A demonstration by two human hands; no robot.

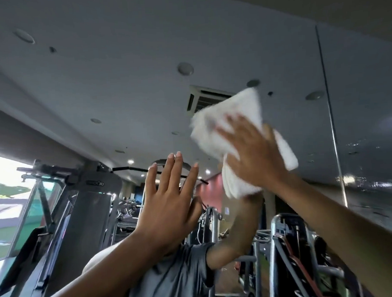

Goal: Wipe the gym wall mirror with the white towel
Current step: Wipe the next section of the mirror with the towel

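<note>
The wall mirror (120, 84) fills nearly the whole view and reflects the gym ceiling and machines. My right hand (253, 152) is raised high, fingers spread flat, pressing a folded white towel (231, 115) against the glass; the towel looks blurred. My left hand (168, 194) lies flat against the mirror lower and to the left, fingers straight and together, holding nothing. My own reflection in a grey shirt (173, 275) shows behind my left forearm.
A vertical seam (330, 120) splits the mirror into panels to the right of the towel. Water spots or streaks (366, 163) show on the right panel. Reflected gym machines (289, 245) and a bright window (6, 190) appear low and left.
</note>
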